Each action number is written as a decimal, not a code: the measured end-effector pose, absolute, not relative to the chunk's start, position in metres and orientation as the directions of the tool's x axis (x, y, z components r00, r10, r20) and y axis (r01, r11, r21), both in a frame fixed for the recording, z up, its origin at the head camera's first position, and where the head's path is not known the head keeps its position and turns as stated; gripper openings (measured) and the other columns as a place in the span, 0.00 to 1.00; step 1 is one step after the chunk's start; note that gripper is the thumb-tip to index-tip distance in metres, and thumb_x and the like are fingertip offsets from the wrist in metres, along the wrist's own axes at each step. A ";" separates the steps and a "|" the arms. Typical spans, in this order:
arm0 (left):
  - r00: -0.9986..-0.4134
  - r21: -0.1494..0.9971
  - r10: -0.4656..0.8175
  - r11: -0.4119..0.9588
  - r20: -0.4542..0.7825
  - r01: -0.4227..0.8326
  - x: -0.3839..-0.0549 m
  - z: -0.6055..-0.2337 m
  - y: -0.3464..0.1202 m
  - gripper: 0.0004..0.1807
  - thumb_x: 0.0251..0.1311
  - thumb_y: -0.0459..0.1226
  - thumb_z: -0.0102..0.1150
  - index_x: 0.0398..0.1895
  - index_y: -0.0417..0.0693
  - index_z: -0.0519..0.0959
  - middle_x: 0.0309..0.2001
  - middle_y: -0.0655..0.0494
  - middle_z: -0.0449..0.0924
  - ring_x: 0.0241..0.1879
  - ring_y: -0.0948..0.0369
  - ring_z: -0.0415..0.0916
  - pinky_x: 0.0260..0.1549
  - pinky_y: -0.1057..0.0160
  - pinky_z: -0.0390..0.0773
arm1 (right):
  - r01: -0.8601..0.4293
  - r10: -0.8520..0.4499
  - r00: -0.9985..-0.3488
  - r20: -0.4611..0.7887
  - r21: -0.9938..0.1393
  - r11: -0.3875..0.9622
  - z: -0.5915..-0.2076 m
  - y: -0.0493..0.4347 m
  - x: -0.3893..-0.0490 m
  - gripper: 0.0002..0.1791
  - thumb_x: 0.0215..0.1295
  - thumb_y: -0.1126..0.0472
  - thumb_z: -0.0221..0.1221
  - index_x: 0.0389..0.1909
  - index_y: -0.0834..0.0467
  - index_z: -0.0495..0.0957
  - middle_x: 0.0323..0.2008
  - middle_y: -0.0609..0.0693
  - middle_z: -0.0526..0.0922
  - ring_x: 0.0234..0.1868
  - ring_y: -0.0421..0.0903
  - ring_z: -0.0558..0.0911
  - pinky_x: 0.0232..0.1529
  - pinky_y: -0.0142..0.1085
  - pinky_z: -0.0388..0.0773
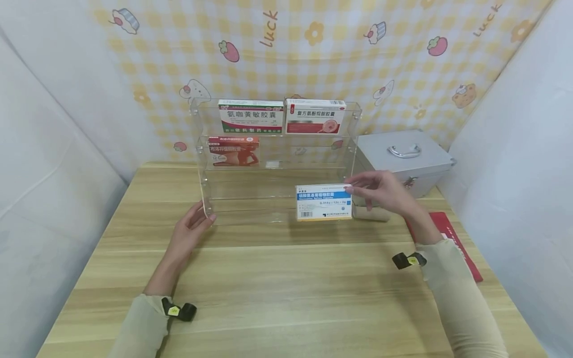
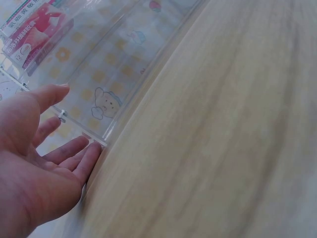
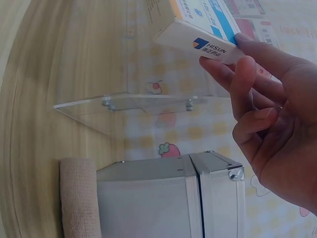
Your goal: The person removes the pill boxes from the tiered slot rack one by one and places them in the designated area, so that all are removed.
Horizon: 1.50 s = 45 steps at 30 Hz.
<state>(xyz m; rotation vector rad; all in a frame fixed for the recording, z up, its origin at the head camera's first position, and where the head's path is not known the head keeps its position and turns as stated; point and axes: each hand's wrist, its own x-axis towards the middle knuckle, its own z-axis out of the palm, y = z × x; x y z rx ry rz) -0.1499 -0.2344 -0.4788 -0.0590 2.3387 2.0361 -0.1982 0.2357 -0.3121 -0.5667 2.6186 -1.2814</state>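
Note:
A clear tiered display rack (image 1: 277, 189) stands on the table. My left hand (image 1: 190, 231) is at its lower left corner, thumb on the inner side of the side panel, fingers on the outer. In the left wrist view the loosely extended fingers (image 2: 86, 153) rest at the panel's bottom corner. My right hand (image 1: 380, 191) pinches a blue-and-white capsule box (image 1: 324, 203) by its right end, thumb against fingertips. The box is upright, label outward, in front of the rack's lower right. A green-and-white medicine box (image 1: 251, 117), a red-and-white one (image 1: 315, 117) and a red one (image 1: 234, 152) stand on upper tiers.
Right of the rack is a silver metal case (image 1: 403, 151) with a handle. A beige roll (image 3: 79, 198) lies before the case. Under my right forearm is a flat red item (image 1: 456, 243). A yellow checked cloth (image 1: 286, 49) hangs behind.

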 end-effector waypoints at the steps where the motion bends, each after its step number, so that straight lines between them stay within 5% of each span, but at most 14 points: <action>1: -0.998 0.989 -0.003 0.139 -0.057 -0.057 -0.149 -0.479 -0.234 0.40 0.65 0.52 0.60 0.77 0.59 0.55 0.72 0.40 0.57 0.69 0.45 0.58 0.65 0.44 0.62 | -0.263 -0.413 -0.911 0.013 -0.789 0.555 -0.313 0.236 -0.198 0.13 0.66 0.62 0.63 0.50 0.60 0.82 0.38 0.55 0.86 0.17 0.59 0.78 0.16 0.37 0.77; 14: -0.998 0.989 0.003 0.137 -0.055 -0.054 -0.148 -0.476 -0.236 0.40 0.66 0.50 0.60 0.77 0.58 0.54 0.73 0.42 0.57 0.69 0.47 0.58 0.66 0.47 0.62 | -0.283 -0.448 -0.894 0.016 -0.795 0.536 -0.329 0.239 -0.194 0.12 0.66 0.61 0.64 0.48 0.60 0.83 0.35 0.53 0.86 0.14 0.51 0.77 0.14 0.33 0.71; 27: -0.998 0.988 0.006 0.141 -0.068 -0.066 -0.137 -0.447 -0.226 0.39 0.68 0.45 0.59 0.77 0.47 0.53 0.71 0.37 0.58 0.69 0.44 0.59 0.64 0.50 0.64 | -0.195 -0.422 -0.906 -0.047 -0.836 0.513 -0.349 0.249 -0.194 0.15 0.66 0.59 0.64 0.51 0.61 0.81 0.34 0.54 0.87 0.17 0.62 0.76 0.09 0.32 0.63; 34: -0.998 0.989 0.004 0.135 -0.064 -0.063 -0.139 -0.451 -0.228 0.39 0.68 0.45 0.59 0.77 0.48 0.54 0.71 0.37 0.57 0.69 0.44 0.59 0.64 0.49 0.64 | -0.180 -0.423 -0.905 -0.055 -0.850 0.495 -0.378 0.262 -0.205 0.16 0.65 0.57 0.65 0.51 0.59 0.82 0.37 0.53 0.87 0.16 0.52 0.76 0.12 0.37 0.70; 45: -0.998 0.988 -0.001 0.141 -0.064 -0.063 -0.151 -0.477 -0.235 0.40 0.67 0.48 0.59 0.78 0.55 0.53 0.73 0.42 0.56 0.69 0.46 0.58 0.65 0.48 0.63 | -0.172 -0.447 -0.891 -0.077 -0.855 0.489 -0.396 0.261 -0.204 0.16 0.64 0.53 0.66 0.49 0.56 0.84 0.36 0.54 0.87 0.15 0.59 0.75 0.09 0.33 0.64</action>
